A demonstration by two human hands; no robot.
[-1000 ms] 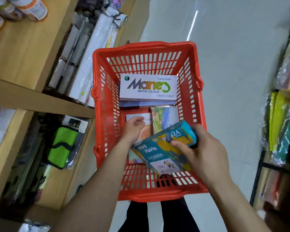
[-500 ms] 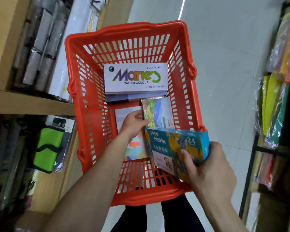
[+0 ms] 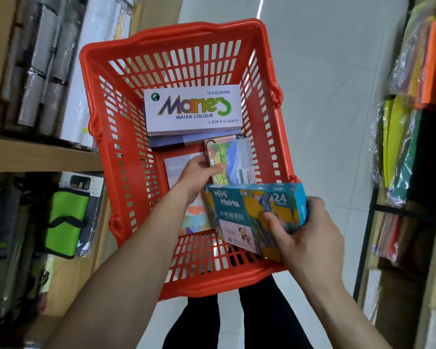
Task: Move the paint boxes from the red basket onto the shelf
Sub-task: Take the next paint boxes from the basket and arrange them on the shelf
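Note:
The red basket [image 3: 106,127] hangs in front of me with paint boxes inside. My right hand [image 3: 310,238] grips a teal "HiHi HaHa 24" paint box [image 3: 239,210] over the basket's near right corner. My left hand [image 3: 199,177] reaches into the basket, its fingers closed on the edge of a colourful painted box [image 3: 233,157] standing at the middle right. A pale box [image 3: 176,167] with orange shapes lies under that hand. A white "Marie's Water Colour" box [image 3: 194,109] rests on a stack at the far end.
A wooden shelf [image 3: 35,152] runs along the left, with wrapped paper rolls [image 3: 48,71] above and a green pouch [image 3: 66,222] below. A dark rack on the right holds coloured paper sheets [image 3: 403,147]. Pale tiled floor [image 3: 325,96] lies beyond the basket.
My right hand has lifted the teal box rightwards and turned its front towards me. My left hand has moved from the pale box to the edge of the colourful painted box.

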